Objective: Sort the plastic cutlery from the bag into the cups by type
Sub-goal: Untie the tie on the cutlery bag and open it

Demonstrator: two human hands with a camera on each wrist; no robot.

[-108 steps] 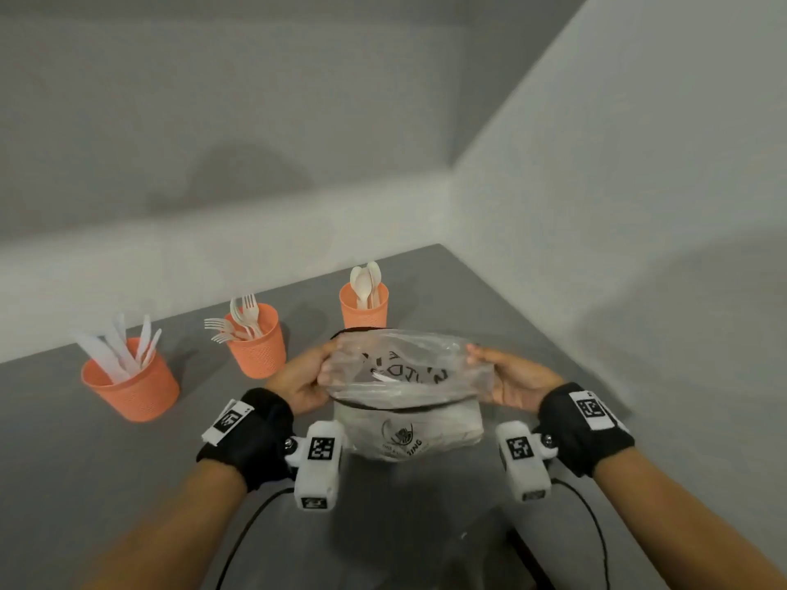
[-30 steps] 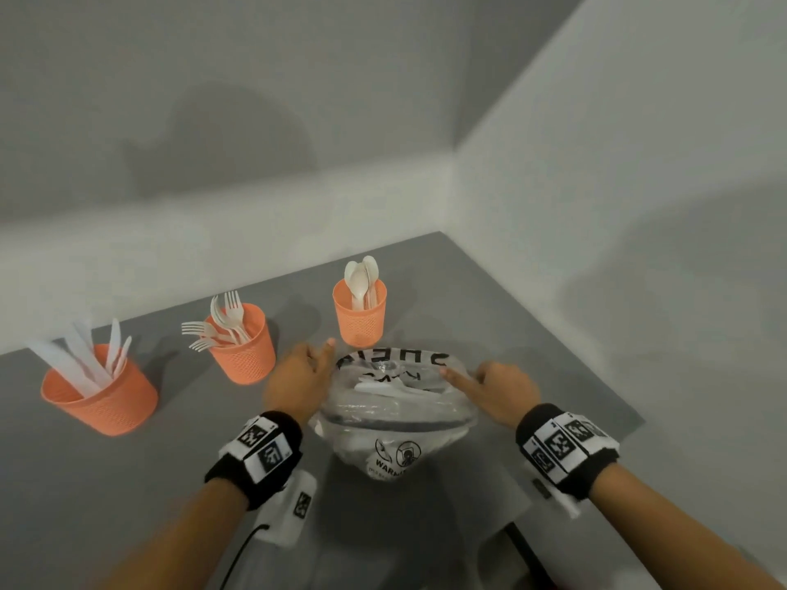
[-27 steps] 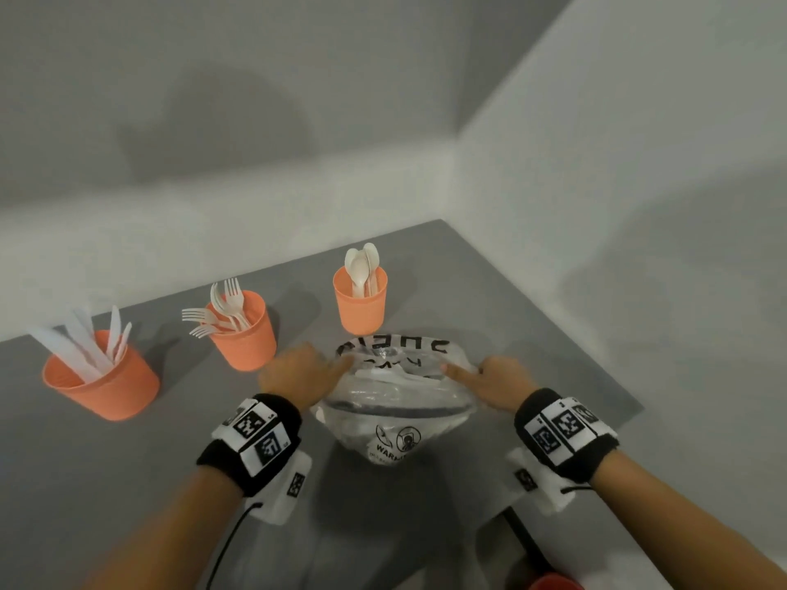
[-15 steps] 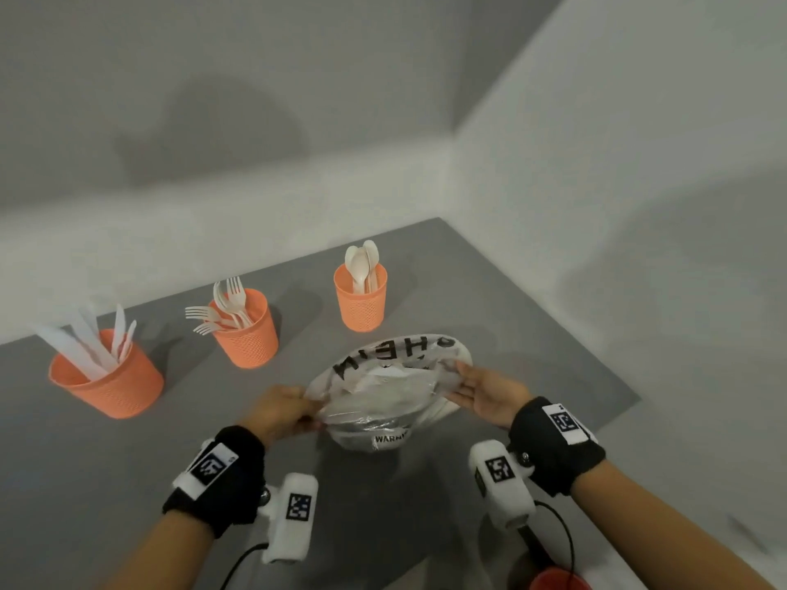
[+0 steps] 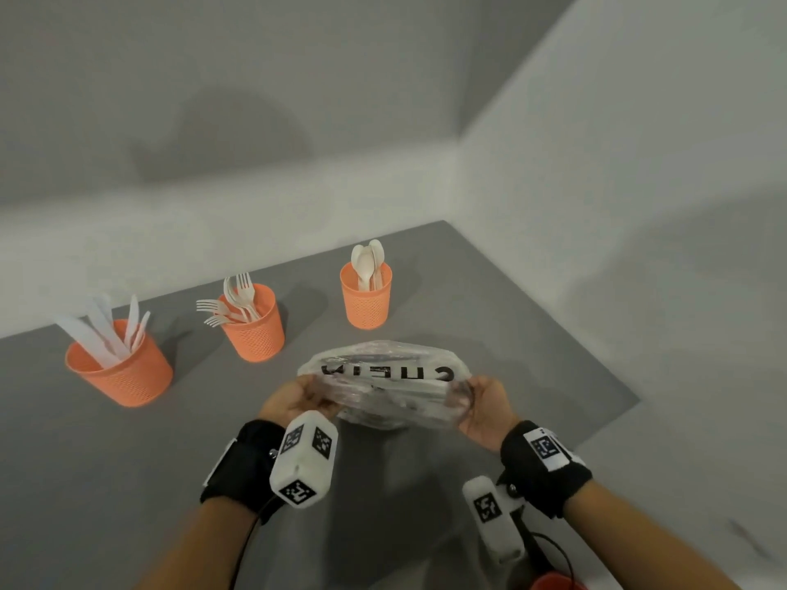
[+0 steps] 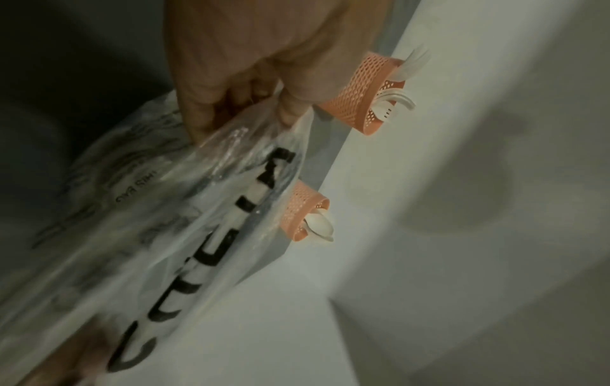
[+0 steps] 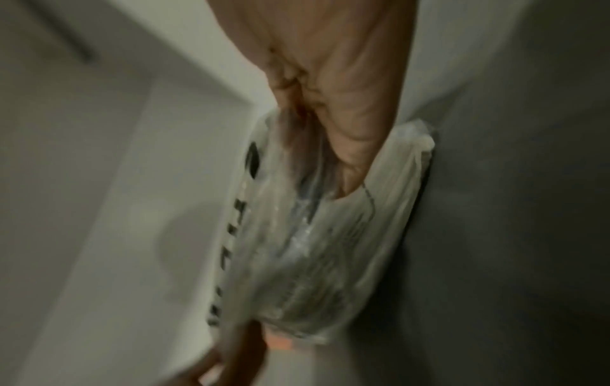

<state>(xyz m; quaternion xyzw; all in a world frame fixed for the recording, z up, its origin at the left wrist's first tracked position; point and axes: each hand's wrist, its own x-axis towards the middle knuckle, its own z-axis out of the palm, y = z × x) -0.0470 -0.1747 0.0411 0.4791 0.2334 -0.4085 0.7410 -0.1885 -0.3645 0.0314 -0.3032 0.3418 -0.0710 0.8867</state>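
A clear plastic bag (image 5: 385, 387) with black lettering hangs just above the grey table, stretched between both hands. My left hand (image 5: 294, 398) pinches its left edge (image 6: 231, 125), and my right hand (image 5: 485, 402) grips its right edge with fingers tucked into the plastic (image 7: 330, 162). White cutlery shows faintly through the bag. Three orange mesh cups stand behind it: the knife cup (image 5: 121, 370) at far left, the fork cup (image 5: 255, 327) in the middle, the spoon cup (image 5: 366, 298) at right.
The grey table (image 5: 85, 462) sits in a corner with white walls behind and to the right. Its right edge runs close past my right hand. An orange-red object (image 5: 558, 583) peeks in at the bottom edge.
Both hands have turned palm-up and lifted the bag a little, pulling it wider between them. The lettering now faces me upside down. The cups have not moved.
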